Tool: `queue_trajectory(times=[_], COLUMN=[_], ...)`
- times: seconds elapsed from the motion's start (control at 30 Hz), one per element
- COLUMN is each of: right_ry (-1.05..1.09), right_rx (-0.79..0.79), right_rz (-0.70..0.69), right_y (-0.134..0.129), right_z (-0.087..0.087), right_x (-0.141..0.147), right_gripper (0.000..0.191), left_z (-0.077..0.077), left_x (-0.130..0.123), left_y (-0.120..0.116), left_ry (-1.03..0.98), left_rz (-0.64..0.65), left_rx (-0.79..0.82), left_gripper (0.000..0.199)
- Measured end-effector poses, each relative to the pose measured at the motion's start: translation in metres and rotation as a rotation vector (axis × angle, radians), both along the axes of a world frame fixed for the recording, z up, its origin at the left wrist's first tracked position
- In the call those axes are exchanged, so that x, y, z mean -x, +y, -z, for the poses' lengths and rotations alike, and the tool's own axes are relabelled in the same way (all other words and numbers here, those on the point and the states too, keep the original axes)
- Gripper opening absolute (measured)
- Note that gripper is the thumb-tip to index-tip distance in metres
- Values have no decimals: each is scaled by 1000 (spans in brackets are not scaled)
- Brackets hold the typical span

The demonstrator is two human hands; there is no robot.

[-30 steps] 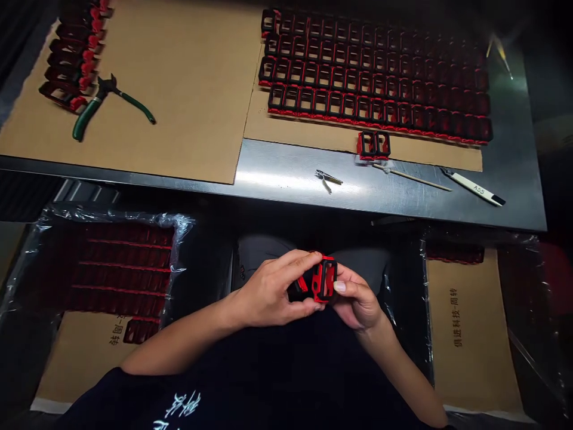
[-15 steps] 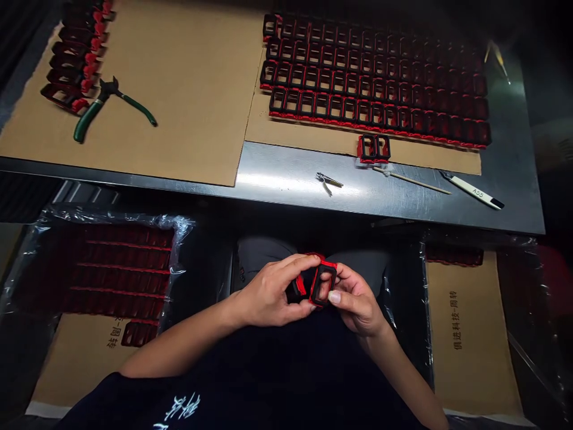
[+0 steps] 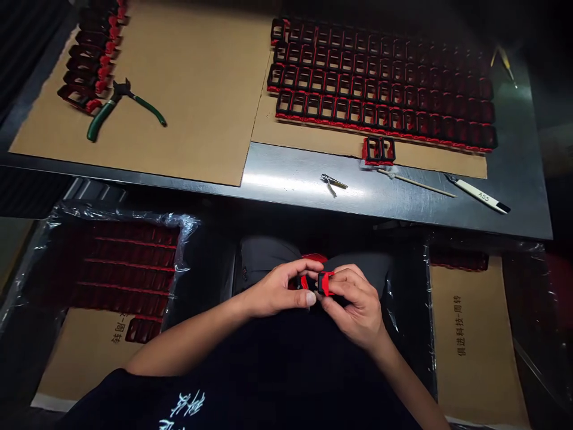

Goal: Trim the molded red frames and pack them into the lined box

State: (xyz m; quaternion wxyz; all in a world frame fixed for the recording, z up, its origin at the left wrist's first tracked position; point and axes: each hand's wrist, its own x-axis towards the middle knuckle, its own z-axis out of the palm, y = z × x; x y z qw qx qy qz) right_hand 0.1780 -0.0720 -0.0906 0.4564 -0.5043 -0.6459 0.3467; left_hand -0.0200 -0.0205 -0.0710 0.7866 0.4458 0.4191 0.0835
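Note:
Over my lap, my right hand (image 3: 358, 301) grips a small black and red frame (image 3: 325, 283) between thumb and fingers, with its red side turned toward me. Close beside it, my left hand (image 3: 282, 291) is curled around another black and red frame (image 3: 303, 281), mostly hidden by the fingers. The two pieces are very near each other; whether they touch I cannot tell. On the metal table ahead, two similar frames (image 3: 379, 150) stand side by side below long rows of such frames (image 3: 340, 108) on cardboard.
Green-handled pliers (image 3: 105, 116) lie on the left cardboard (image 3: 188, 107). Nail clippers (image 3: 334, 182), a thin stick (image 3: 421, 182) and a white marked tool (image 3: 481, 196) rest near the table's front edge. Plastic-lined boxes flank me, with frames in rows (image 3: 134, 269) on the left and cardboard (image 3: 474, 334) on the right.
The frame in my right hand has turned from showing its open window to showing its red side. My right fingers have shifted over it, and my left fingers have moved off it.

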Motion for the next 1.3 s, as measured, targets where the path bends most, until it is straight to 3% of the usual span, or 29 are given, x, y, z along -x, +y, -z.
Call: queue_trajectory(times=[0.23, 0.37, 0.47, 0.63, 0.77, 0.87, 0.97, 1.17, 1.3], right_ry=[-123, -170, -66, -67, -83, -53, 2, 39, 25], right_rx=[-59, -82, 15, 147, 147, 133, 169, 162, 132], right_rz=[-6, -29, -43, -177, -178, -107, -77, -59, -40], right_y=[4, 3, -1, -2, 2, 2, 0, -3, -4], right_z=[-2, -5, -6, -6, -7, -7, -3, 5, 6], right_x=[2, 0, -5, -10, -8, -6, -7, -7, -5], right_gripper=[16, 31, 43, 76, 72, 71, 72, 71, 73], left_z=[1, 4, 4, -1, -4, 2, 11, 20, 23], left_x=[-4, -9, -10, -13, -17, -11, 0, 5, -1], left_y=[0, 0, 1, 6, 9, 8, 4, -5, -3], left_ry=[-23, -137, -225, -210, -82, -45, -167, -26, -73], left_rz=[-46, -162, -254, -138, -104, -82, -66, 78, 53], left_rx=[38, 274, 443, 623, 614, 412, 46, -754, -893], left_gripper=[77, 78, 71, 74, 80, 76, 64, 96, 92])
